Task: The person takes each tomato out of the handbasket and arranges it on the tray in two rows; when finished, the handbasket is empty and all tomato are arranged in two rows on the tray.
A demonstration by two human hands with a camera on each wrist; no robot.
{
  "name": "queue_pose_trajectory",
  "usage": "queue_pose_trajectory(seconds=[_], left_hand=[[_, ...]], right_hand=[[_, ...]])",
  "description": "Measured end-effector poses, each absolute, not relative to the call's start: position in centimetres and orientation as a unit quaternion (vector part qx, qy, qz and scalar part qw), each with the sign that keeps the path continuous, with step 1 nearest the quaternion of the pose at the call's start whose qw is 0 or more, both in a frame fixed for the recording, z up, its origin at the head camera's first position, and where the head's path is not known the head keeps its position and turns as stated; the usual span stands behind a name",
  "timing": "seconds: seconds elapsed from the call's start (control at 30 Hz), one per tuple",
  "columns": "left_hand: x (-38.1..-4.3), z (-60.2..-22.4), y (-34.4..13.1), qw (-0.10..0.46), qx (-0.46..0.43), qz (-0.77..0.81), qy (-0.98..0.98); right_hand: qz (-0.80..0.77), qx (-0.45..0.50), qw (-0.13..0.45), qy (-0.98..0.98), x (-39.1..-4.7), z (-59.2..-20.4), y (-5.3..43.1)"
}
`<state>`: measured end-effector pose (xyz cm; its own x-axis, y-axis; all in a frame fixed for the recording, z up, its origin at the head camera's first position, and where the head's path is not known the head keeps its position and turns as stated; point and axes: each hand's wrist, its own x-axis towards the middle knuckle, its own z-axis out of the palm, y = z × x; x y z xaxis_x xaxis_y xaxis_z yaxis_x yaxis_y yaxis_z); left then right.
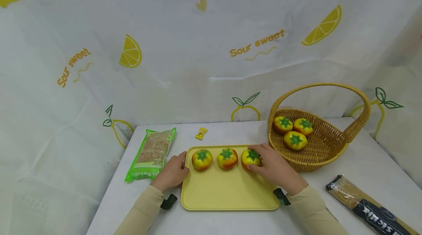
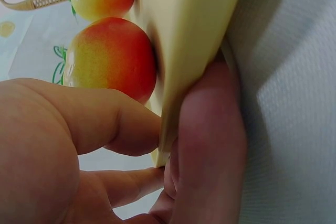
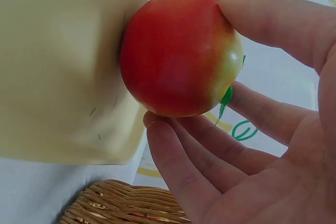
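A yellow tray lies on the table with a row of red-and-yellow tomatoes near its far edge. My left hand pinches the tray's left rim; in the left wrist view the thumb is above the rim and a finger under it. At the row's right end, my right hand grips a tomato between thumb and fingers. In the right wrist view this tomato sits against the tray surface. The middle tomato and the left tomato stand untouched, green leaves up.
A wicker basket with a tall handle holds several more tomatoes at the back right. A green-edged bag lies left of the tray, a small yellow packet behind it. A long noodle pack lies front right.
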<state>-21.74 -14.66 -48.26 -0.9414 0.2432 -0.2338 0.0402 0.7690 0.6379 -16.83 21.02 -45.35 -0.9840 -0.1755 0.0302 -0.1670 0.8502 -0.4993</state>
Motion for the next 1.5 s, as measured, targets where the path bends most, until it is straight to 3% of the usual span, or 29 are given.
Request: queue_pose_trajectory(seconds=[1.03, 1.5], left_hand=[[-22.2, -48.2, -14.5, 0.159, 0.079, 0.316, 0.932], [-21.8, -48.0, -14.8, 0.168, 0.063, 0.328, 0.927]], right_hand=[[-0.263, -0.090, 0.005, 0.961, -16.6, -44.4, 21.5], [-0.269, -0.063, -0.096, 0.956, -15.9, -41.3, 26.5]])
